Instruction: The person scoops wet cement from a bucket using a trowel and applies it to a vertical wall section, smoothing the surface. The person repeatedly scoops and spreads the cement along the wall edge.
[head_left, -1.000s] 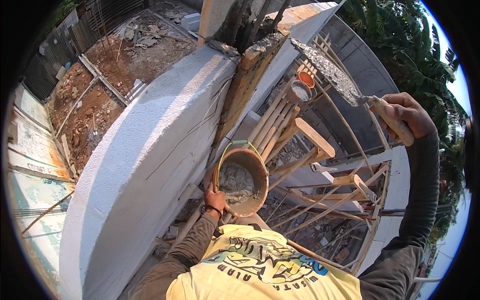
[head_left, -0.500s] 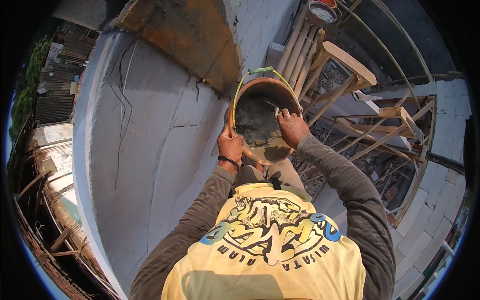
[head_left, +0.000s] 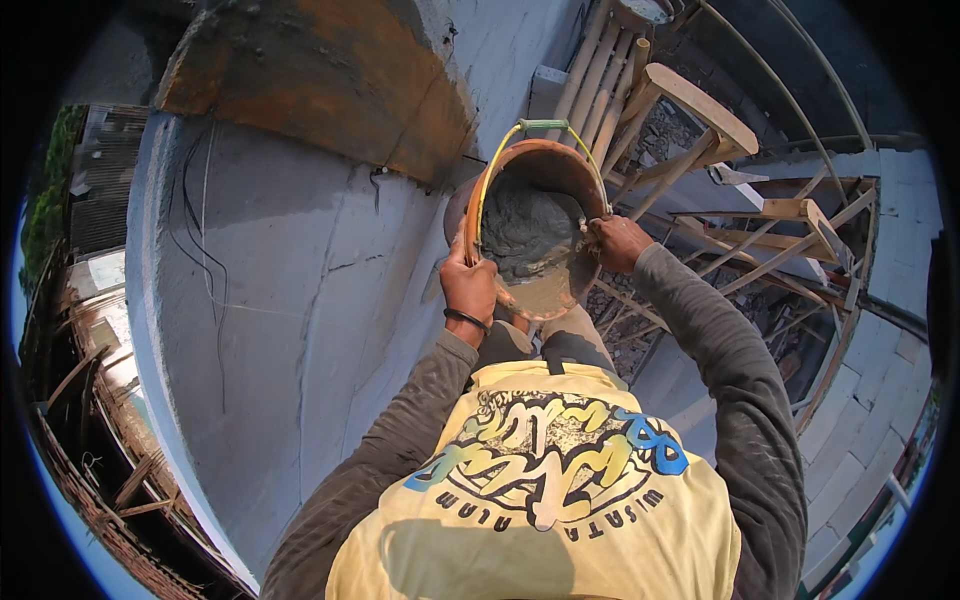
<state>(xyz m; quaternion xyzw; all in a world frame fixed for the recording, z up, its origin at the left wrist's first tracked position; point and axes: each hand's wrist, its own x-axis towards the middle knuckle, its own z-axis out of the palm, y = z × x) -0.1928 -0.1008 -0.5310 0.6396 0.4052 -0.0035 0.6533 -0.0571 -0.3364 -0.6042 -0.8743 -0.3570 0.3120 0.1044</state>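
An orange-brown bucket (head_left: 472,215) with a yellow handle and green grip is tilted toward me, above my legs. Wet grey mortar (head_left: 530,232) lies inside it, and a thinner, browner layer coats the near inner wall. My left hand (head_left: 468,285), with a dark band at the wrist, is closed on the bucket's left rim. At the opposite rim, my right hand (head_left: 618,243) is closed with its fingertips just inside. It seems to hold a trowel (head_left: 584,232), whose blade is hidden in the mortar.
A grey plastered wall (head_left: 270,300) runs along the left, with a brownish slab (head_left: 330,85) above it. Bamboo poles (head_left: 592,75) and a wooden trestle (head_left: 700,110) stand at the right, over rubble. Another bucket (head_left: 643,12) rests at the far end.
My right hand has moved right, from over the mortar to the bucket's right rim. The bucket has shifted slightly, and the mortar has been turned into a smoother heap.
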